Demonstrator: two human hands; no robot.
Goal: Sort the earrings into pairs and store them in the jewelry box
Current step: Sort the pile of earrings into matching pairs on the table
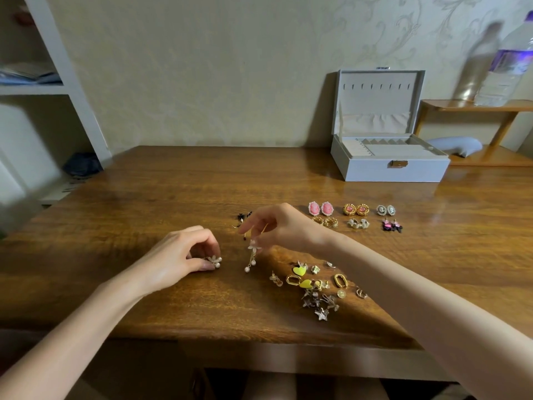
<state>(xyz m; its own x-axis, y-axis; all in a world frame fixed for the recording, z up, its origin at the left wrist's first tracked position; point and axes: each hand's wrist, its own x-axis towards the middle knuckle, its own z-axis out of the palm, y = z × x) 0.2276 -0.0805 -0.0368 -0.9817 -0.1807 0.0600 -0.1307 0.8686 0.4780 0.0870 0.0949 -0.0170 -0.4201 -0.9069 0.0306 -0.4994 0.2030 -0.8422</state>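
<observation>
**Both hands hold flower-and-pearl earrings; jewelry box open at back right**

Brown wooden table (161, 183): the front edge runs under both forearms and the back edge meets the wall behind the box. A broad stretch of bare wood lies left of the box.

White shelf unit (57, 90): far left of the box, past the table's left edge.

Clear plastic water bottle with purple label (507, 73): up and right of the box, on a small wooden shelf (473, 106). The label print is too blurred to read.

Grey rectangular jewelry box with metal clasp (395, 171): on the table, lid upright against the wall, tray compartments showing.

Grey padded cushion (458, 147): just right of the box, under the shelf.

Left hand (178, 261): well in front and left of the box. The thumb and curled fingers close narrowly on a white flower stud with pearls (214, 260) down at the wood.

Right hand (282, 226): in front and left of the box. The thumb and fingertips pinch the top of a white flower earring with pearl drop chains (252, 252). The chains hang down, and I cannot tell if the pearls touch the wood.

Sorted pairs sit in two rows directly in front of the box.
- Far row: pink oval cameo pair (320, 208), gold round pink-centred pair (356, 209), small grey cameo pair (386, 210).
- Near row: gold knot hoop pair (325, 221), pale chunky hoop pair (358, 223), pink-and-black bow pair (391, 225).

Loose heap of unsorted earrings (314, 287): nearer than the rows, beside the right forearm. It includes yellow hearts (299, 270), gold oval links (340, 280) and silver stars (321, 314).

Black flower earrings (240, 217): left of the rows, just past the right fingertips.
</observation>
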